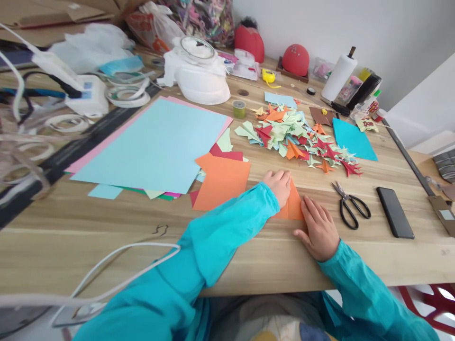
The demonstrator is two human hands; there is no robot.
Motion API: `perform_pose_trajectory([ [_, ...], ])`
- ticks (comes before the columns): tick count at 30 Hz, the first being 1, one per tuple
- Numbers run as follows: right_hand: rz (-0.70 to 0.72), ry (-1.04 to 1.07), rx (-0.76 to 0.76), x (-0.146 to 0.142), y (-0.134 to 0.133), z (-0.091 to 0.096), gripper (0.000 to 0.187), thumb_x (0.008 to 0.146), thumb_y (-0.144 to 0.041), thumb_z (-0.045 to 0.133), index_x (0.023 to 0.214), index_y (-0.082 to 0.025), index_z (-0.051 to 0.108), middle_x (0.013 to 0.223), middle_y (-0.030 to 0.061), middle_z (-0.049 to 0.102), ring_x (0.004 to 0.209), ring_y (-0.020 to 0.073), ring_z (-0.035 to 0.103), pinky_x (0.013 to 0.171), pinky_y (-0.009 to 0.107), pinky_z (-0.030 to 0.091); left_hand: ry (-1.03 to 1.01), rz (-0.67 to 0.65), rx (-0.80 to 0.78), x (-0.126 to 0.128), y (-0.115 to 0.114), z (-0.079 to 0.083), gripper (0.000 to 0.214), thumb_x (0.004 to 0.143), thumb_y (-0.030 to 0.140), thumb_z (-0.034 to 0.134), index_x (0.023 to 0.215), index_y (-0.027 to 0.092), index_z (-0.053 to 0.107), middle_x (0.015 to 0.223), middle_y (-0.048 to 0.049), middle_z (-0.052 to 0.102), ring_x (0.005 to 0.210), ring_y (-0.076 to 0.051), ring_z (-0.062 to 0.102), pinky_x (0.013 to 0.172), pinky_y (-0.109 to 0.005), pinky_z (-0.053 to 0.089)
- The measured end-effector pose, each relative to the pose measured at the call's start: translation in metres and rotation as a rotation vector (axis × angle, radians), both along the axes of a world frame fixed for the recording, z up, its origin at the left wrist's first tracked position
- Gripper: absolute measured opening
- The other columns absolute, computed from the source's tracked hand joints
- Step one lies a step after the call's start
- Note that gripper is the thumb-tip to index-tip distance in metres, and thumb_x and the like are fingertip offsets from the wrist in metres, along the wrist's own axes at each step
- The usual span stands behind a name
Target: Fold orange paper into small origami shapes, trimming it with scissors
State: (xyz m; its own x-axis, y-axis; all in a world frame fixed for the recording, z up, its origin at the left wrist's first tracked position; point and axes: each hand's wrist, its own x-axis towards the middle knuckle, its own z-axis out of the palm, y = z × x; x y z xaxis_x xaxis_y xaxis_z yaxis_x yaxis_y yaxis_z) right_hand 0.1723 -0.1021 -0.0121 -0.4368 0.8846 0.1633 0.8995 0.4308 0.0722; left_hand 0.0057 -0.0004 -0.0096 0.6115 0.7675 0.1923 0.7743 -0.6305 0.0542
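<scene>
A folded piece of orange paper (295, 203) with a pointed top lies on the table between my hands. My left hand (279, 187) presses down on its left side with bent fingers held together; the fingertips are partly hidden. Flat on the table, my right hand (317, 227) touches the paper's lower right edge with its fingertips, the thumb apart. Left of them is a stack of orange sheets (223, 182) over some red paper. Behind my hands spreads a heap of small folded paper figures (295, 130) in green, red, orange and blue.
Black-handled scissors (350, 206) and a phone (395, 212) lie to the right. Large light-blue sheets (149, 142) cover the left. A turquoise sheet (354, 139), a thread spool (239, 109) and a yellow tape measure (268, 76) sit farther back. A white cable (124, 247) crosses the near left.
</scene>
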Motion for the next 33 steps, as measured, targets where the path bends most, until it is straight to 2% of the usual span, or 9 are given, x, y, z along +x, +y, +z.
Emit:
perform_pose_trajectory([
  [3,0.010,0.033,0.000,0.008,-0.010,0.001,0.065,0.086,-0.055,0.028,0.131,-0.009,0.039,0.135,0.0172,0.040,0.125,0.0290,0.034,0.097,0.045,0.033,-0.009,0.011,0.000,0.001,0.000,-0.001,0.041,0.085,0.018,0.034,0.120,0.006,0.051,0.130,-0.0176,0.045,0.105,-0.029,0.044,0.072,-0.044,0.037],
  [5,0.022,0.067,-0.009,0.011,-0.007,0.004,0.063,0.086,-0.055,0.026,0.125,-0.010,0.046,0.131,0.0164,0.045,0.122,0.0286,0.038,0.096,0.044,0.035,-0.010,0.022,0.004,0.001,0.000,-0.002,0.040,0.085,0.019,0.035,0.119,0.007,0.051,0.129,-0.0173,0.046,0.105,-0.028,0.044,0.072,-0.044,0.037],
  [7,0.004,0.095,-0.009,0.009,0.005,0.008,0.061,0.086,-0.056,0.024,0.121,-0.013,0.051,0.128,0.0147,0.049,0.120,0.0282,0.040,0.094,0.043,0.036,-0.008,0.027,0.016,0.001,0.000,-0.003,0.039,0.085,0.019,0.034,0.118,0.007,0.052,0.129,-0.0168,0.046,0.105,-0.028,0.044,0.072,-0.043,0.036],
  [10,-0.020,0.051,-0.033,-0.002,0.034,0.012,0.066,0.086,-0.057,0.022,0.131,-0.012,0.040,0.135,0.0138,0.041,0.125,0.0291,0.034,0.096,0.044,0.034,-0.004,0.020,0.033,0.000,-0.001,-0.003,0.039,0.086,0.018,0.031,0.118,0.007,0.052,0.130,-0.0164,0.046,0.105,-0.028,0.044,0.072,-0.041,0.035],
  [12,-0.027,0.036,-0.055,-0.012,0.054,0.012,0.066,0.086,-0.056,0.022,0.132,-0.012,0.038,0.137,0.0125,0.039,0.125,0.0296,0.033,0.097,0.045,0.032,-0.007,0.017,0.026,-0.001,-0.001,-0.002,0.039,0.086,0.021,0.033,0.119,0.007,0.051,0.130,-0.0164,0.046,0.105,-0.028,0.044,0.071,-0.041,0.035],
  [16,-0.020,0.070,-0.090,-0.023,0.077,0.009,0.059,0.088,-0.054,0.023,0.128,-0.015,0.044,0.136,0.0099,0.041,0.125,0.0275,0.034,0.098,0.046,0.030,-0.037,0.007,-0.001,-0.004,0.000,-0.001,0.042,0.085,0.026,0.036,0.119,0.007,0.049,0.127,-0.0151,0.048,0.102,-0.028,0.045,0.070,-0.042,0.035],
  [20,-0.032,0.137,-0.106,-0.022,0.081,0.008,0.053,0.090,-0.048,0.020,0.121,-0.018,0.051,0.135,0.0086,0.043,0.124,0.0245,0.036,0.097,0.044,0.031,-0.068,0.026,-0.010,-0.005,0.001,-0.001,0.037,0.086,0.024,0.033,0.114,0.009,0.052,0.121,-0.0145,0.051,0.101,-0.026,0.046,0.071,-0.040,0.034],
  [25,-0.046,0.150,-0.106,-0.021,0.079,0.005,0.053,0.090,-0.048,0.021,0.119,-0.017,0.053,0.134,0.0094,0.044,0.124,0.0249,0.037,0.098,0.046,0.030,-0.075,0.030,-0.049,-0.005,-0.001,0.002,0.036,0.084,0.026,0.038,0.112,0.010,0.055,0.117,-0.0150,0.053,0.101,-0.026,0.045,0.073,-0.039,0.035],
  [33,-0.076,0.076,-0.119,-0.025,0.082,0.006,0.057,0.088,-0.052,0.021,0.132,-0.020,0.039,0.143,0.0083,0.030,0.130,0.0289,0.026,0.099,0.055,0.025,-0.069,0.034,-0.079,-0.007,0.001,0.005,0.033,0.086,0.028,0.036,0.103,0.012,0.059,0.116,-0.0133,0.053,0.102,-0.027,0.045,0.073,-0.040,0.035],
])
